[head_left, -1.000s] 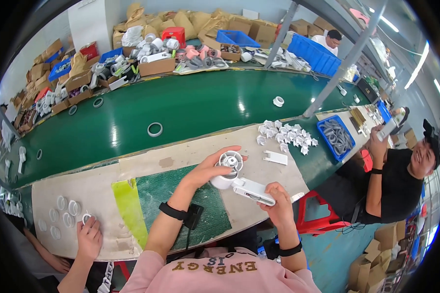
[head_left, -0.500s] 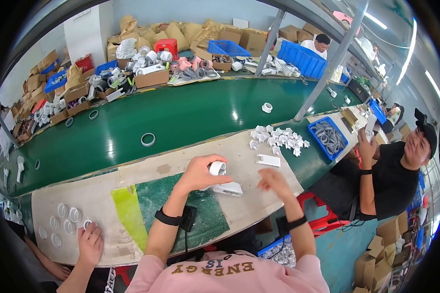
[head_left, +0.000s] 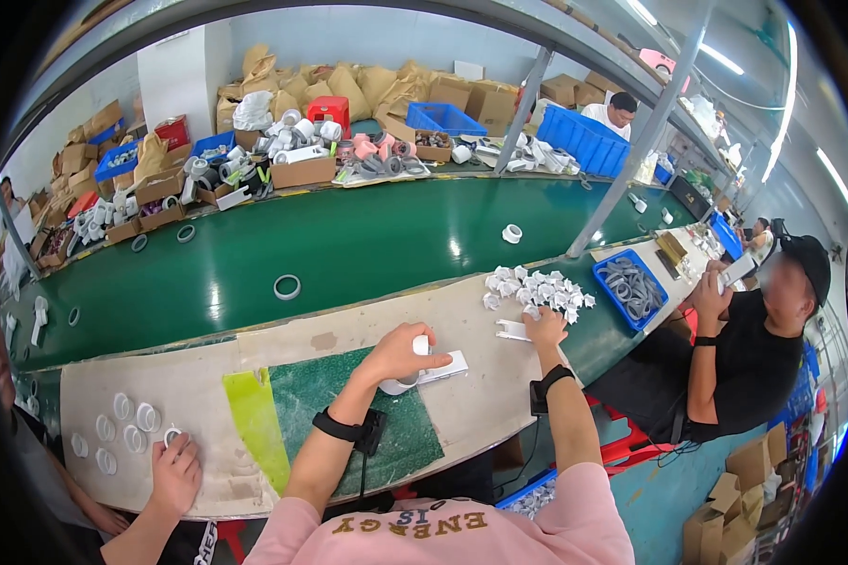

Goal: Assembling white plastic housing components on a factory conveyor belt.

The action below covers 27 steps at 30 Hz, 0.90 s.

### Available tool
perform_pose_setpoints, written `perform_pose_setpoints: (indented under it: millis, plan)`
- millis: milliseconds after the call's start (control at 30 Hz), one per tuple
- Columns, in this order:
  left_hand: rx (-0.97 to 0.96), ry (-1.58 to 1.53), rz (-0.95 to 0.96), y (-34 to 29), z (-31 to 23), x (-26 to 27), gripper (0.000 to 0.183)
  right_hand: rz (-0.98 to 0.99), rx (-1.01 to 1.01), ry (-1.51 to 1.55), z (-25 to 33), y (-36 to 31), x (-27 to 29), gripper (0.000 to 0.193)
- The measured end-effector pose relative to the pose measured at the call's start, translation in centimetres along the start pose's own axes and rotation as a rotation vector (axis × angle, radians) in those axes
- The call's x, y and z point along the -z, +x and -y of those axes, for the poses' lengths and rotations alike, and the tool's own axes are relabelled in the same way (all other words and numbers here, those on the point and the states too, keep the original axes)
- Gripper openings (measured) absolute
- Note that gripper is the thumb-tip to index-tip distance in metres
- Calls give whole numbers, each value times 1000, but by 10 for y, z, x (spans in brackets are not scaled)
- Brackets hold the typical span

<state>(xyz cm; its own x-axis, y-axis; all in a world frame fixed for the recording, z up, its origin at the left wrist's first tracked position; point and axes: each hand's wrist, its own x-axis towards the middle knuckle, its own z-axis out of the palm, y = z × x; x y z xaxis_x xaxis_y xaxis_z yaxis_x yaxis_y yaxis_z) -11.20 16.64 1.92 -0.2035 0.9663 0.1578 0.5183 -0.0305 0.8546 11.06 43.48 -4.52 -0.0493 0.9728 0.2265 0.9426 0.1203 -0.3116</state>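
Note:
My left hand (head_left: 403,354) is closed around a white plastic fitting (head_left: 422,345) with a round, ring-like end. A flat white arm (head_left: 445,367) of the fitting sticks out to the right, low over the bench. My palm and fingers hide part of it. Farther right, my right hand (head_left: 545,330) is at the near edge of a pile of small white pronged plastic parts (head_left: 556,288). Its fingers are curled in, and their tips are partly hidden among the parts, so what they hold is unclear. A slotted flat white piece (head_left: 512,330) lies just left of those fingers.
A green mat (head_left: 349,424) and a lime strip (head_left: 252,424) lie before me. At left, another person's hand (head_left: 175,471) touches white rings (head_left: 135,439). A blue tray (head_left: 629,292) of grey rings stands right, near a seated co-worker (head_left: 758,348). Beyond runs a green conveyor (head_left: 367,226).
My right hand has moved away from me to the pile of small white parts. My left hand has turned the fitting and shifted slightly left and down.

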Motion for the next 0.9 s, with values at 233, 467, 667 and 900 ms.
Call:
perform_pose_setpoints:
  millis: [233, 467, 667, 900]
  plan:
    - [121, -26, 125, 3, 12, -8, 58, -262, 204, 323, -13, -7, 8, 45]
    - [-30, 28, 64, 1, 24, -4, 73, 225, 307, 968, 29, -120, 60, 36]
    - [-7, -145, 150, 4, 7, -12, 66, 150, 658, 702, 68, -167, 74, 39]
    - [-102, -128, 114, -1, -7, -20, 59, 256, 656, 673, 75, -181, 73, 36]
